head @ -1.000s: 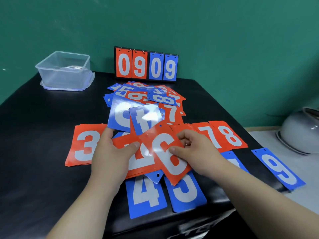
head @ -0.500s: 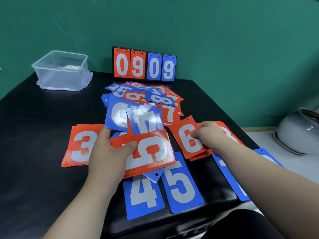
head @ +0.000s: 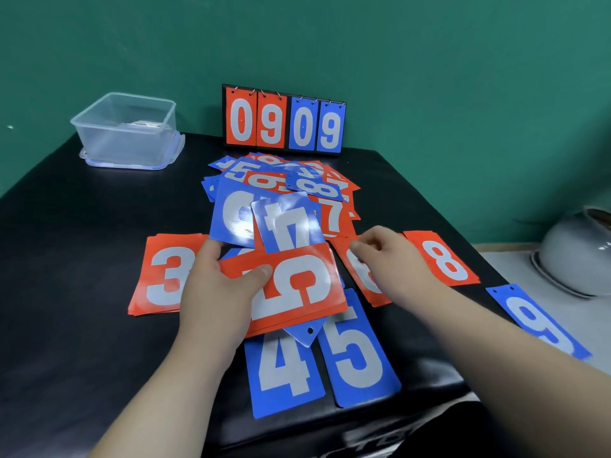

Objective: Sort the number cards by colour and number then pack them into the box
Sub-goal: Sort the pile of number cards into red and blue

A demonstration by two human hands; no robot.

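Right hand, drawn leftward off the red 8 card, hangs loosely curled, empty; black table shows between scoreboard and clear box to its left; before the scoreboard lie the unsorted heap, then left hand gripping red 9 card.

Left hand in thumb-over grip, right hand loosely curled.

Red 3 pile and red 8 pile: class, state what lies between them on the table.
Head view: the left hand gripping a stack topped by a red 5, then the red 6 pile under the right hand.
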